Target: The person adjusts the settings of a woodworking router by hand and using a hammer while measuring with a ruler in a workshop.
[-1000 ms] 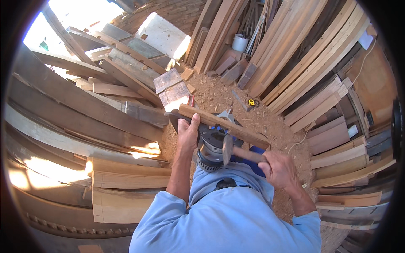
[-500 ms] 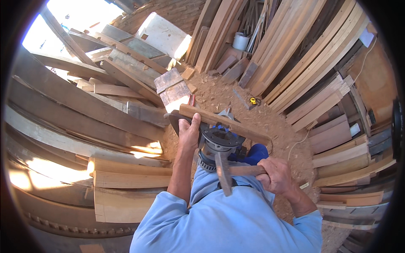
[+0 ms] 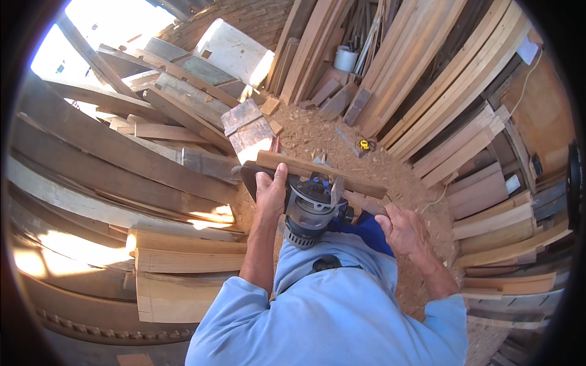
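My left hand (image 3: 272, 186) grips a narrow wooden strip (image 3: 292, 165) near its left end, thumb laid up along it. The strip crosses the top of a router (image 3: 307, 212), a dark motor body with a round black base and blue parts, sitting at my lap. My right hand (image 3: 405, 230) is closed around the handle of a hammer (image 3: 366, 202). The hammer's head (image 3: 337, 190) is at the strip and the router's base; whether it touches the wood I cannot tell. A dark flat piece (image 3: 247, 177) lies under my left hand.
Stacked planks (image 3: 189, 250) crowd the left side, and long boards (image 3: 415, 55) lean at the back right. On the shavings-covered floor lie a yellow tape measure (image 3: 364, 145) and a small wooden board (image 3: 247, 125). A white bucket (image 3: 345, 59) stands among the boards.
My right hand has swung the hammer up and away from my body, from beside the router's motor to the strip. My left hand keeps its hold, almost unmoved.
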Demonstrator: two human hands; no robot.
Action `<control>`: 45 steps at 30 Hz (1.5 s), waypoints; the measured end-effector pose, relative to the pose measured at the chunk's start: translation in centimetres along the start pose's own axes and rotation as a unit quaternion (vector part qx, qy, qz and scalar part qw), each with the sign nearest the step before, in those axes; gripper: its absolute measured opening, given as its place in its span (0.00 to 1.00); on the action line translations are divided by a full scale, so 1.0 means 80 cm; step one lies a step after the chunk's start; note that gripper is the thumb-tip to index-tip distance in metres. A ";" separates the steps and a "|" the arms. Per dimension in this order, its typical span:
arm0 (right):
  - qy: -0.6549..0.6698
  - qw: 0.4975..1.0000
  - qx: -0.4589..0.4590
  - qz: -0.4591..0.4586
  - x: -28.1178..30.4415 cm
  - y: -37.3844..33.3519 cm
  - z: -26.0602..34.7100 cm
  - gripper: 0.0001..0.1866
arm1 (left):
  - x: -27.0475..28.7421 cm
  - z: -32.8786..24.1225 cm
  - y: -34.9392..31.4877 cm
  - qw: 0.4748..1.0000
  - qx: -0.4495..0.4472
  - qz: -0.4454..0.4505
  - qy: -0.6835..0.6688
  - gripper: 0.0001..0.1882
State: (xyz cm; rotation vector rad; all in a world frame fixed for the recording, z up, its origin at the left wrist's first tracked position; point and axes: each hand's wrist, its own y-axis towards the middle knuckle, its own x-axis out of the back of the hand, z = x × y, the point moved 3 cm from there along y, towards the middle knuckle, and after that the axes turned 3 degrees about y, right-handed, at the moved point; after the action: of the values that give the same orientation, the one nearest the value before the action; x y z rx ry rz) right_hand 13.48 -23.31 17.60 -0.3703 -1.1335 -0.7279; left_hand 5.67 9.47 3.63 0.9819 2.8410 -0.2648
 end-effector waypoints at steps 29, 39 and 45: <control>0.492 0.858 -0.140 -0.042 -0.011 0.053 -0.028 0.10 | -0.027 -0.092 -0.022 0.976 0.003 0.089 -0.200 0.20; 0.210 0.965 -0.107 -0.116 0.036 0.042 -0.004 0.16 | -0.055 -0.044 0.020 0.969 0.019 0.138 -0.204 0.29; 0.076 0.996 -0.054 -0.008 0.046 0.020 -0.015 0.22 | -0.054 -0.037 0.029 0.962 0.035 0.080 -0.259 0.13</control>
State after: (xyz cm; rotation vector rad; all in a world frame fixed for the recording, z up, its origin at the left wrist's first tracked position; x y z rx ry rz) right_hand 16.26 -24.10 20.61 -0.3905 -0.9573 -0.8201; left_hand 10.31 9.27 6.96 0.9760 2.2817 -0.5211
